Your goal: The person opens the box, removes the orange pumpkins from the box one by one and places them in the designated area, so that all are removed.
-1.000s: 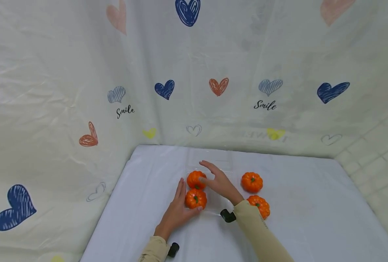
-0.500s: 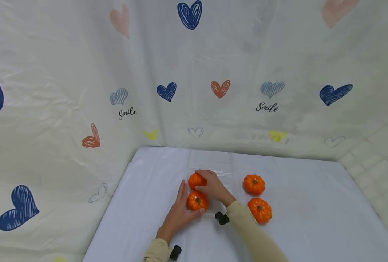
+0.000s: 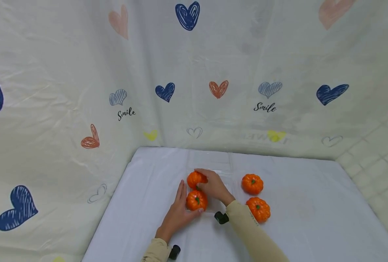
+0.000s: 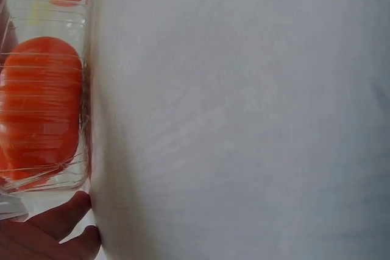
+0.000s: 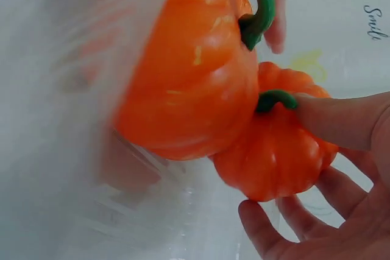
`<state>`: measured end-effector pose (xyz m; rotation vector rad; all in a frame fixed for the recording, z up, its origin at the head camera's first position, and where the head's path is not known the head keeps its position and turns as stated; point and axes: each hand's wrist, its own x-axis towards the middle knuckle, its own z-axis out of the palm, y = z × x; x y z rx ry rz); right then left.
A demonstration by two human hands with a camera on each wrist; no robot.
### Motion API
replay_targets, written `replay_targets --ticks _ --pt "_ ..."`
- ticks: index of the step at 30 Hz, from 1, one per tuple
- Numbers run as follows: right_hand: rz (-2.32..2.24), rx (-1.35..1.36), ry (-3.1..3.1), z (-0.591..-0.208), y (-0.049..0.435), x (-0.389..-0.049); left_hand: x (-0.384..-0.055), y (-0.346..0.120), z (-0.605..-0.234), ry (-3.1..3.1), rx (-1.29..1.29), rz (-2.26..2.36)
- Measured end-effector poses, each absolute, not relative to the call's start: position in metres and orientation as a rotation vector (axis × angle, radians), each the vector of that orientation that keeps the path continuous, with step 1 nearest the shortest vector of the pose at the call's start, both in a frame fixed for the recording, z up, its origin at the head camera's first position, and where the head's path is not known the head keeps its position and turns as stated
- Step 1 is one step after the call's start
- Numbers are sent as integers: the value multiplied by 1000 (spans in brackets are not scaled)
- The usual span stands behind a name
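Two orange toy pumpkins with green stems sit in a clear plastic container [image 3: 210, 160], whose lid lies folded back. My right hand [image 3: 216, 187] grips the far pumpkin [image 3: 194, 179]; in the right wrist view its thumb presses by the stem and its fingers curve round the side of this pumpkin [image 5: 268, 159]. The near pumpkin [image 3: 196, 201] is in front of it, right against it. My left hand [image 3: 177, 213] lies along the container's left side, fingers straight and thumb spread across the near edge. In the left wrist view, fingertips [image 4: 70, 211] show at the container's corner.
Two more toy pumpkins, a far one [image 3: 252, 184] and a closer one [image 3: 258, 210], lie on the white tablecloth [image 3: 312, 207] to the right of the container. A heart-patterned curtain [image 3: 233, 120] hangs behind the table. Both wrists carry small black cameras.
My right hand has come down from above the container and now grips the far pumpkin. The left hand has stayed beside the container; the head view shifted slightly.
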<state>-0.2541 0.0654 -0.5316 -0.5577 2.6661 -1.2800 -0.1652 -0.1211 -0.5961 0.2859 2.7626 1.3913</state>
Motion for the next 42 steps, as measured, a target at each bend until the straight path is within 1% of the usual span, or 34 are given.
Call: replay_targets --ticks 6,15,24,31,35,42 --pt "-1451 -495 2596 -523 71 -253 -166 -120 -595 2750 289 1391" --pt "-1507 -363 2621 -512 87 -248 -165 -116 -596 2750 261 1357" --pt "-1616 -195 2623 -499 119 -244 -163 -116 -594 2758 236 1345" --pt "-1619 -61 2644 -490 145 -240 -160 -120 -589 2767 229 1319" --pt "-1615 -27 2647 -487 155 -237 -160 -122 -586 2780 227 1315" --pt "-1633 57 2652 -485 180 -228 -160 -119 -590 2746 214 1335"
